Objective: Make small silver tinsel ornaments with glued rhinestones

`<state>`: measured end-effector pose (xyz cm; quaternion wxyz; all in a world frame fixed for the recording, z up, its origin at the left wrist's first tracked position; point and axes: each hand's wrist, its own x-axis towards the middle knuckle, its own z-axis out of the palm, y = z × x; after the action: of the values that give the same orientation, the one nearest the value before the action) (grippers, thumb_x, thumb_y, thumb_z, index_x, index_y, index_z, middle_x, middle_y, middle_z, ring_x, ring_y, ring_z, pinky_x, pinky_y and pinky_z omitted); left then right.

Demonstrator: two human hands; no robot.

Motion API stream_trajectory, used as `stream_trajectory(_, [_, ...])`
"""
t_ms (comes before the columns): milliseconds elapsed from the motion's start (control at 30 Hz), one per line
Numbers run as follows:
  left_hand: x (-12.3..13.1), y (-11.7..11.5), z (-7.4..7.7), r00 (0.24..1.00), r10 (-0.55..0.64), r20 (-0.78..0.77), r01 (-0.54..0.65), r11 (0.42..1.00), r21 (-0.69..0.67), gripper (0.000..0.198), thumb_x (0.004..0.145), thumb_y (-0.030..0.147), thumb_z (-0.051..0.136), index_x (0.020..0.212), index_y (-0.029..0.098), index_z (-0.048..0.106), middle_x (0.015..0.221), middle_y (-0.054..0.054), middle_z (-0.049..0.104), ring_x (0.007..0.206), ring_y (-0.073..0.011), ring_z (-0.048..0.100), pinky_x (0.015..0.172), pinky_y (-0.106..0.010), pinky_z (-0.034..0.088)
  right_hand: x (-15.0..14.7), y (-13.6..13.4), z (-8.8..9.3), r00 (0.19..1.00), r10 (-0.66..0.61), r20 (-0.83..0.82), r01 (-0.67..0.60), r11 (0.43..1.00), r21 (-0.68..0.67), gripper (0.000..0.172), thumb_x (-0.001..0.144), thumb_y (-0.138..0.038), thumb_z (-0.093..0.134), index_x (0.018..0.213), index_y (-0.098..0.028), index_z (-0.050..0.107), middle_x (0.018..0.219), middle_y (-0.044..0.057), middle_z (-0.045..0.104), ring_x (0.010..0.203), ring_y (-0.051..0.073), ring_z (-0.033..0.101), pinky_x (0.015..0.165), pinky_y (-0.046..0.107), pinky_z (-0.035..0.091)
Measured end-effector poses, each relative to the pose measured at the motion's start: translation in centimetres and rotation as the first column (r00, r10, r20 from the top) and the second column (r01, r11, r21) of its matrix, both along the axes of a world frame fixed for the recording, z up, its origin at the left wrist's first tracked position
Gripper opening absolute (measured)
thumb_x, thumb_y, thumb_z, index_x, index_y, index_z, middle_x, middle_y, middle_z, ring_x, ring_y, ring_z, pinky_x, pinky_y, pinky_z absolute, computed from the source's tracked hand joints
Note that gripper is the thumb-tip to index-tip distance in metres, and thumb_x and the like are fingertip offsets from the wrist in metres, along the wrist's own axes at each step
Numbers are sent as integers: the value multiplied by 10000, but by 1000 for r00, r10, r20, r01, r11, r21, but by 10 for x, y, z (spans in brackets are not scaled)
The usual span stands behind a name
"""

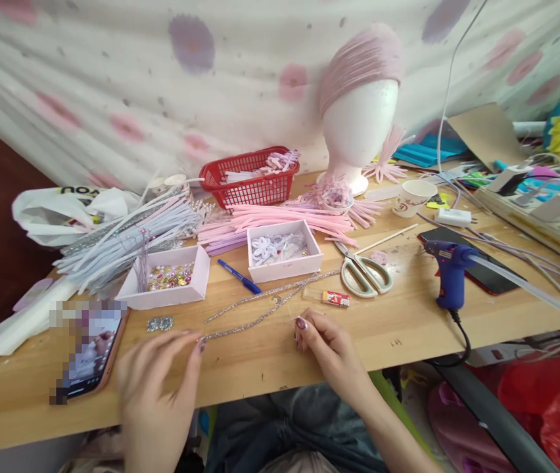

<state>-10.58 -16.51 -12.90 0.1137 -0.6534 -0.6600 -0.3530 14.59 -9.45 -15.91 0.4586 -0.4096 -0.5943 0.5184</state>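
Observation:
My left hand [162, 381] reaches over the table's front, its thumb and forefinger pinching the near end of a silver tinsel pipe cleaner [250, 323]. That strand runs back to the right in a long bend, and a second length lies beside it. My right hand [326, 345] rests at the table edge with its fingers curled together; whatever they hold is hidden or too small to name. Small silver coiled pieces [160, 323] lie left of the strand. Just beyond my right hand are a lighter [335, 299] and pale-handled scissors [366, 276].
A blue glue gun [450, 269] stands on the right near a dark phone [494, 269]. Behind are white boxes [284, 268], a blue pen [239, 276], pink pipe cleaners [280, 220], a red basket [245, 190] and a foam head [359, 125]. A propped phone [95, 355] is left.

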Motion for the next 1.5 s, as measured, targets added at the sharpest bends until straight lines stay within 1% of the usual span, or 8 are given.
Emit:
stream_trajectory(200, [3, 33, -28, 1000, 25, -15, -28, 959, -281, 273, 924, 381, 492, 844, 245, 715, 1059, -101, 676, 1018, -332, 552, 895, -521, 433, 0, 2, -2, 995, -21, -94, 19, 999, -27, 442, 1013, -523, 438, 712, -211, 525, 715, 3, 532, 699, 159, 511, 693, 292, 390])
stream_trajectory(367, [-3, 25, -22, 987, -56, 149, 99, 949, -298, 219, 914, 361, 476, 798, 250, 625, 970, -68, 726, 993, -297, 593, 910, -471, 417, 1, -1, -1, 999, 38, 28, -38, 999, -8, 434, 1008, -519, 452, 726, -203, 548, 722, 6, 529, 718, 164, 509, 703, 297, 380])
stream_trajectory(633, [-1, 21, -12, 829, 103, 549, 37, 970, -239, 229, 928, 457, 469, 923, 235, 524, 692, 4, 619, 700, -200, 634, 685, -298, 480, -1, -1, 1, 994, 22, 111, -26, 999, 38, 458, 998, -532, 455, 694, -203, 549, 698, 11, 546, 690, 167, 511, 677, 299, 378])
stream_trajectory(833, [32, 16, 1, 753, -60, 656, 403, 830, -386, 332, 958, 496, 395, 845, 216, 534, 572, 51, 452, 523, -143, 475, 541, -245, 377, -3, 0, 0, 995, -78, -57, 81, 995, 53, 426, 940, -571, 545, 723, -205, 559, 655, -3, 546, 642, 155, 509, 641, 286, 408])
stream_trajectory(967, [47, 13, 4, 746, -126, 654, 475, 789, -390, 307, 972, 449, 402, 837, 211, 540, 598, 41, 487, 573, -144, 488, 601, -251, 385, -7, 5, 2, 966, -170, -196, 167, 986, -30, 441, 856, -617, 632, 1034, -214, 618, 662, -3, 628, 624, 171, 572, 619, 293, 475])
stream_trajectory(1100, [51, 9, 7, 733, -146, 665, 503, 774, -385, 287, 930, 444, 494, 841, 198, 610, 685, 2, 595, 631, -156, 536, 583, -244, 388, -6, 8, 4, 964, -204, -173, 204, 979, -18, 422, 821, -588, 671, 982, -200, 719, 918, 98, 749, 745, 218, 645, 669, 345, 538])
stream_trajectory(1267, [37, 2, 9, 757, -144, 637, 411, 863, -293, 315, 895, 450, 518, 835, 189, 684, 776, -46, 695, 714, -193, 612, 637, -265, 452, 1, 13, -2, 933, -295, -205, 305, 952, 19, 424, 819, -558, 656, 1005, -189, 747, 1061, 133, 765, 822, 236, 664, 712, 378, 551])
stream_trajectory(1500, [28, 0, 7, 779, -113, 617, 320, 917, -236, 345, 880, 471, 514, 844, 180, 696, 550, 12, 590, 552, -176, 574, 586, -263, 448, 17, 20, 0, 947, -273, -168, 289, 954, 82, 400, 764, -519, 719, 978, -182, 750, 970, 131, 779, 804, 252, 690, 728, 410, 570])
